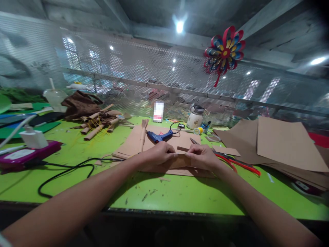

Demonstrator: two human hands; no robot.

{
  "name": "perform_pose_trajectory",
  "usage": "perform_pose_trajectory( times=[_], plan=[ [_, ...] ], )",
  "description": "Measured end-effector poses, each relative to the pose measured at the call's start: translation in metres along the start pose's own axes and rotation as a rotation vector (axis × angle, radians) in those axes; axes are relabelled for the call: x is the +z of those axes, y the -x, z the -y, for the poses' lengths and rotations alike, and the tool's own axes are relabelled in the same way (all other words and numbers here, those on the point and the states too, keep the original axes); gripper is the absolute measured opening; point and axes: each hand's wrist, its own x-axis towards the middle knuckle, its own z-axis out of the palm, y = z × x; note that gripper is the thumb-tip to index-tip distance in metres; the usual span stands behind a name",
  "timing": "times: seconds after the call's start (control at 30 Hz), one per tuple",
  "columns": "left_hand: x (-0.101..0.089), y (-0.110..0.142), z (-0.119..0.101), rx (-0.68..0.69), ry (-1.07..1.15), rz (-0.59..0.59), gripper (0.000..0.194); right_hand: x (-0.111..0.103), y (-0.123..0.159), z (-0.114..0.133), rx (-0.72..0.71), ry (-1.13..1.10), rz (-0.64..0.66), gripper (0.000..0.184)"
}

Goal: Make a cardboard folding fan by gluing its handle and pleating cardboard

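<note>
Both hands pinch the upper edge of a small sheet of brown kraft paper (181, 162). My left hand (161, 152) grips it from the left, thumb and fingers closed. From the right, my right hand (202, 156) has thumb and forefinger closed on the same edge. A stack of brown paper (133, 144) lies underneath. Just beyond my left hand rests a blue hot glue gun (159, 136), beside a rolled paper piece with a fringed end (142, 135). Red-handled scissors (238, 162) lie by my right hand, partly hidden by it.
A purple power strip (52, 148) with a white plug and black cable (69, 169) sits left. Paper rolls with yellow thread (95, 127) lie behind it. At right are large brown sheets (288, 144). A white jar (195, 118) and yellow thread spool (198, 130) stand at the back.
</note>
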Motion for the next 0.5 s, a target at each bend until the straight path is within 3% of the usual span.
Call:
perform_pose_trajectory(
  times=[0.17, 0.33, 0.5],
  plan=[
    [0.004, 0.004, -0.01, 0.03, -0.006, -0.011, 0.033, 0.003, 0.007, 0.015, -0.01, -0.058, 0.125, 0.021],
    [0.009, 0.002, -0.01, 0.049, 0.02, -0.023, 0.036, 0.009, 0.008, 0.019, 0.023, -0.053, 0.088, 0.026],
    [0.005, -0.001, 0.0, -0.015, 0.173, 0.083, 0.038, 0.006, 0.004, 0.013, -0.028, -0.001, 0.058, 0.026]
  ],
)
